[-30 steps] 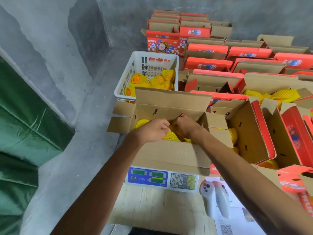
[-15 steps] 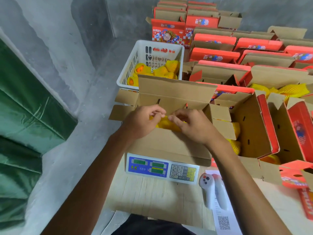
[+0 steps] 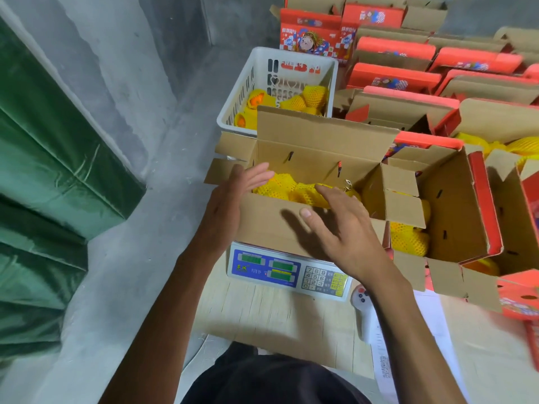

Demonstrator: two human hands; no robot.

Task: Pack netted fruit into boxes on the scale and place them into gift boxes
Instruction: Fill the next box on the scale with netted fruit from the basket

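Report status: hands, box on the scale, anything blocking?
Left hand open at the box's left end; right hand open over the near wall. Brown cardboard box on the white digital scale, yellow netted fruit inside, flaps up. Nothing blocking.

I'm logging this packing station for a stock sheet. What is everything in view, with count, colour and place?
Cardboard box: one, brown, open, on the scale.
Netted fruit: several, yellow netting, inside that box; more in the basket and in the boxes to the right.
Scale: one, white with blue panel, on the table.
Table: one, pale wood, near edge.
Basket: one, white plastic, behind the box.
Gift boxes: many, red and brown, stacked at rear and right.
Handheld device: one, white with red buttons, right of the scale.
Paper sheets: white, under the device.
Tarp: green, far left.
Left hand: open, at the box's left edge.
Right hand: open, over the box's near wall.
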